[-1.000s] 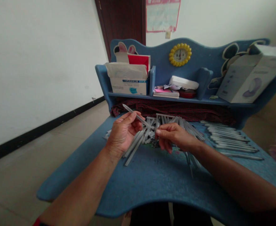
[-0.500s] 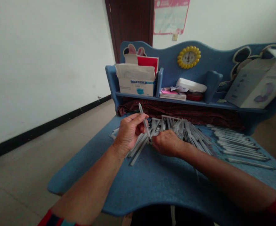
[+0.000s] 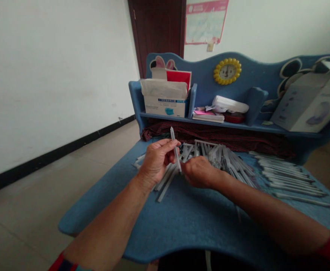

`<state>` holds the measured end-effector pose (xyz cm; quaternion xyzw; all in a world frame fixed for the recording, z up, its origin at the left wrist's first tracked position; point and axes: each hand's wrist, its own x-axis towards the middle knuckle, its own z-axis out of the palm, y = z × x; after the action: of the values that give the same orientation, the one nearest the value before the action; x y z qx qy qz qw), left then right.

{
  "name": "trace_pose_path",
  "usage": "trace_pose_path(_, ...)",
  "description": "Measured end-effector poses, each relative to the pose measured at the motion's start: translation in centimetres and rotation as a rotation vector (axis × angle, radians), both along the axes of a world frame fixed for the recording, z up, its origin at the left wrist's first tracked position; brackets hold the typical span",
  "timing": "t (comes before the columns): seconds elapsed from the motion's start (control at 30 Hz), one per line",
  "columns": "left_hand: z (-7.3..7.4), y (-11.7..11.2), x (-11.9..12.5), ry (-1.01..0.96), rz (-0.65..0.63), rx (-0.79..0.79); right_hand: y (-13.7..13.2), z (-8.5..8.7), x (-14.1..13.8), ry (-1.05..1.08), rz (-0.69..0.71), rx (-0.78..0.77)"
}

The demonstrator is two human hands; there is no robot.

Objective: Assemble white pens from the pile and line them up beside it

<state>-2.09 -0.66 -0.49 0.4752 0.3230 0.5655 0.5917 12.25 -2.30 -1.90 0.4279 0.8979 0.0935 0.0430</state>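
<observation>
My left hand (image 3: pixel 158 161) is closed, pinching a slim translucent pen (image 3: pixel 177 161) between thumb and fingers. The pen stands nearly upright, its pointed end at the top and leaning slightly left. Beside the pen's lower end is my right hand (image 3: pixel 198 171), its fingers curled shut; whatever they grip is hidden. Behind and below both hands, a loose pile of similar clear pens or pen parts (image 3: pixel 238 167) spreads over the blue desk (image 3: pixel 182 226). Further right, several pens (image 3: pixel 290 176) lie side by side in a row.
A blue shelf (image 3: pixel 165 116) along the back holds a mask box (image 3: pixel 165 107), a stack of papers (image 3: pixel 208 117) and a large white box (image 3: pixel 303 99). A yellow flower-shaped clock (image 3: pixel 227 71) is above it. Dark red checked cloth (image 3: pixel 232 137) lies under the shelf.
The view has tilted up slightly, so everything sits a little lower. The pen stays in my left hand, and my right hand remains close to its lower end.
</observation>
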Motion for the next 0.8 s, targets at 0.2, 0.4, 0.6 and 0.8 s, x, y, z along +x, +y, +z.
trace_pose_path(0.2, 0.0, -0.1, 0.1, 0.035, -0.058, -0.014, 0.7, -0.9, 3.1, 0.51, -0.129, -0.039)
trace_pose_path(0.4, -0.1, -0.7, 0.3, 0.251, -0.283, -0.072, 1.0, -1.2, 5.5, 1.519, -0.155, -0.696)
trace_pose_path(0.6, -0.3, -1.4, 0.8, 0.51, -0.463, -0.003, 1.3, -1.0, 6.5, 1.942, -0.137, -0.842)
trace_pose_path(0.8, -0.4, -1.4, 1.0, 0.622, -0.491, 0.031, 1.2, -1.1, 5.8, 2.028, -0.147, -0.831)
